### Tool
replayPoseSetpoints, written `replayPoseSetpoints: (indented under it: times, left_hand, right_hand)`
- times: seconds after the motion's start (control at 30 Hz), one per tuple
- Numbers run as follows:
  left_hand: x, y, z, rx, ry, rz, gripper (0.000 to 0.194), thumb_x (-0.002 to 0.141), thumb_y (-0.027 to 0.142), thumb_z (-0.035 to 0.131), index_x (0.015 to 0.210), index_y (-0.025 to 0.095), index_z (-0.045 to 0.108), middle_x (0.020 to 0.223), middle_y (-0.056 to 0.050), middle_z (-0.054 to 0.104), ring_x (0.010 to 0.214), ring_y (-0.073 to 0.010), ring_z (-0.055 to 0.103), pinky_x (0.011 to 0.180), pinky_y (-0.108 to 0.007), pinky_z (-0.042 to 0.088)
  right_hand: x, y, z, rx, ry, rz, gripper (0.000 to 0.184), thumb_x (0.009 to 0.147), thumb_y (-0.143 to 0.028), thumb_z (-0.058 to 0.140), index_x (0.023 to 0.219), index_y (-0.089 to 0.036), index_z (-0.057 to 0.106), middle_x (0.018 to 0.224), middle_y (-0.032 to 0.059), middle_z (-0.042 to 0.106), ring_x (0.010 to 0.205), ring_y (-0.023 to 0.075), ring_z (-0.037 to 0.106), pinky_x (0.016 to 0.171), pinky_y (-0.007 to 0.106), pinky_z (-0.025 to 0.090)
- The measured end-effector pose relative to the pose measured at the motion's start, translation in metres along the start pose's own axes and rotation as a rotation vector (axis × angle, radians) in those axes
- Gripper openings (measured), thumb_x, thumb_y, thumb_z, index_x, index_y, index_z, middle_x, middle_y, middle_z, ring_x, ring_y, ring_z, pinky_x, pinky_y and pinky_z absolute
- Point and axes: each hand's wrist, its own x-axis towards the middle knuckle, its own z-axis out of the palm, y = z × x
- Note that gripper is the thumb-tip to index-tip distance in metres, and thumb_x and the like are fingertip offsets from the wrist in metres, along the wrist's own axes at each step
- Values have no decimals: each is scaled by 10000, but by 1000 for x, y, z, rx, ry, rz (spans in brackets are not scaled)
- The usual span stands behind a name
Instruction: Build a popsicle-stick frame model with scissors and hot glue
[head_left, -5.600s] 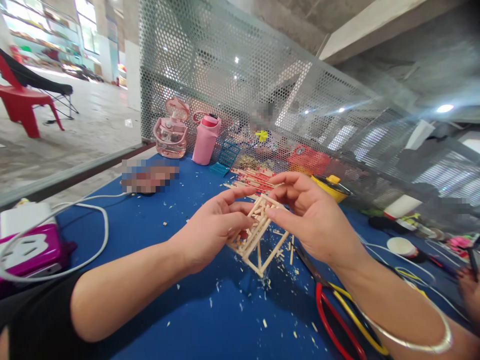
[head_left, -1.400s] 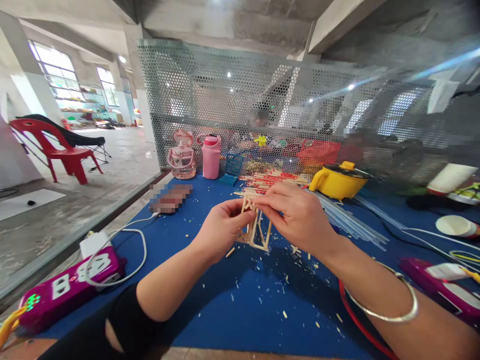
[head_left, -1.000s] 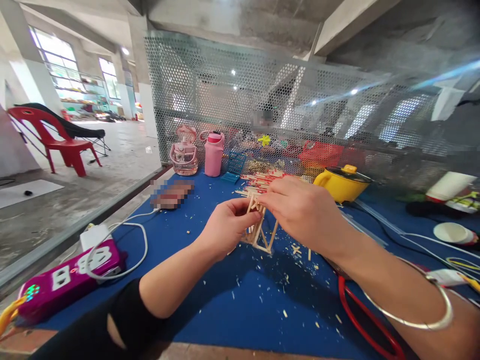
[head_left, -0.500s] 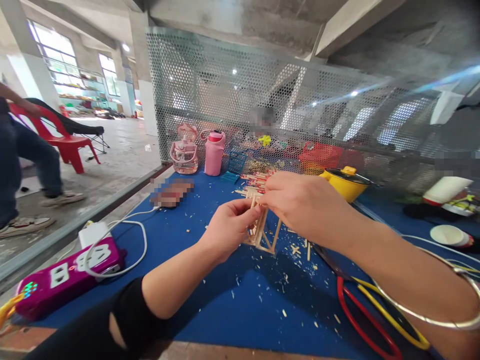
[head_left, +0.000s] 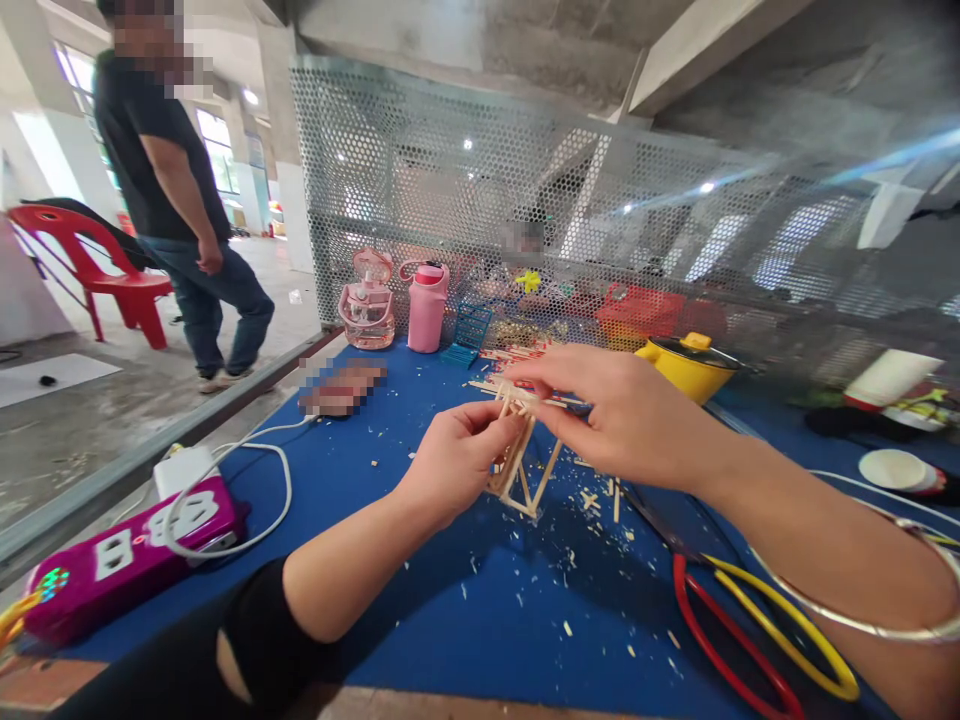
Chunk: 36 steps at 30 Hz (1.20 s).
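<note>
My left hand (head_left: pixel 461 455) is closed, with thumb and fingertips pinching the upper part of a small frame made of thin wooden sticks (head_left: pixel 534 490). The frame stands tilted over the blue mat, its triangular braces showing below my fingers. From the other side, my right hand (head_left: pixel 622 415) reaches across the top of the frame. Its forefinger and thumb close around the stick ends there, and they partly hide the joint. A heap of red-tipped matchsticks (head_left: pixel 517 358) lies just behind. Scissors (head_left: pixel 739 610) with red and yellow handles rest under my right forearm.
On the blue mat (head_left: pixel 450 640) are wood scraps, a purple power strip (head_left: pixel 135 560) with a white cable, and a blurred phone-like object (head_left: pixel 343 388). A clear bottle (head_left: pixel 369 315), a pink bottle (head_left: pixel 427 310) and a yellow pot (head_left: pixel 686 372) stand before the perforated metal screen (head_left: pixel 420 180).
My right hand's fingers have spread and shifted slightly over the frame top. The frame's lower end has moved a little left. At left, a person has stood up from beside the red chair.
</note>
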Motion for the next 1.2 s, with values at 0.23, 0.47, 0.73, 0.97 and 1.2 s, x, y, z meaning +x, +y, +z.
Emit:
replayPoseSetpoints:
  times: [0.23,0.47,0.73,0.97,1.2]
  left_hand:
    - [0,1,2,-33,-10,-23,304,730,402,677,873,135,704,622,25,546,516,-63,433,509,-205,341]
    - [0,-1,1,52,-3,4,315,720,425,675,834,132,697,640,19,549,539,-67,413,524,-217,311]
    - [2,2,-5,-202,-67,-88,222,684,243,558,802,133,711,635,-11,594,541,-95,477,521,-219,344]
    - [2,2,-8,-196,-85,-81,265,641,211,561,834,129,722,634,-22,602,550,-111,498,553,-232,381]
    - [2,3,-7,-72,-126,-25,208,656,198,667,851,132,698,713,-6,615,586,-84,491,587,-228,369]
  right_hand:
    - [-1,11,10,409,13,233,496,720,-147,617,1189,-215,469,898,14,663,873,178,627,866,359,469]
    - [1,16,24,562,-17,356,441,733,-206,632,1155,-200,502,767,-9,644,772,160,622,709,315,487]
    - [2,17,23,630,-32,398,444,718,-228,660,1125,-203,484,750,-21,641,733,152,614,655,303,471]
    - [1,19,24,623,-24,385,437,730,-217,647,1126,-213,463,774,-11,642,742,157,614,660,310,475]
    - [2,17,23,637,-16,379,408,731,-205,645,1104,-216,479,749,-29,617,757,149,607,761,334,479]
